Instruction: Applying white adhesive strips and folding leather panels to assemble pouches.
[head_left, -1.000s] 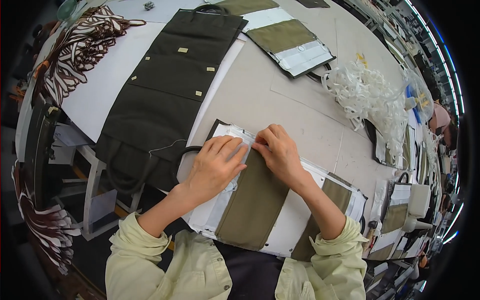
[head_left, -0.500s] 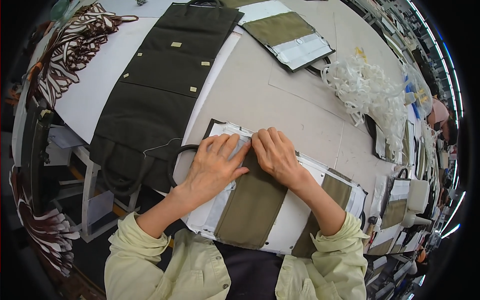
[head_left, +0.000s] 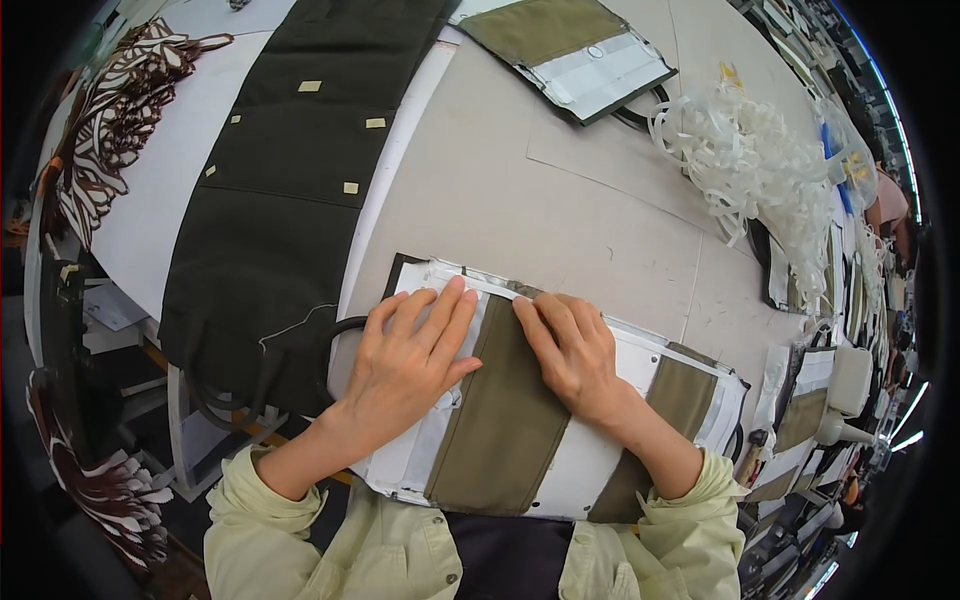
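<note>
A flat bag panel (head_left: pixel 500 410) lies before me, its olive fabric bands set between white backing. Along its far edge runs a narrow white strip (head_left: pixel 490 287). My left hand (head_left: pixel 415 345) rests flat on the panel's left part, fingers stretched out, with the fingertips at the strip. My right hand (head_left: pixel 572 352) lies over the olive band and the white backing beside it. Its fingers are slightly bent, and the index fingertip touches the strip. Neither hand shows anything gripped. A black handle (head_left: pixel 333 345) sticks out at the panel's left side.
Dark bags with small yellowish tape pieces (head_left: pixel 309 87) lie at the left. Another olive-and-white panel (head_left: pixel 570 50) is at the back, near a tangled heap of white strips (head_left: pixel 735 160). Brown-and-white patterned fabric (head_left: pixel 125 105) lies far left. More panels (head_left: pixel 805 415) sit at the right.
My right hand has moved slightly right and nearer, its pinched fingers loosening to lie on the panel. My left fingers have straightened. White strip now shows between the hands; the whole view has shifted slightly.
</note>
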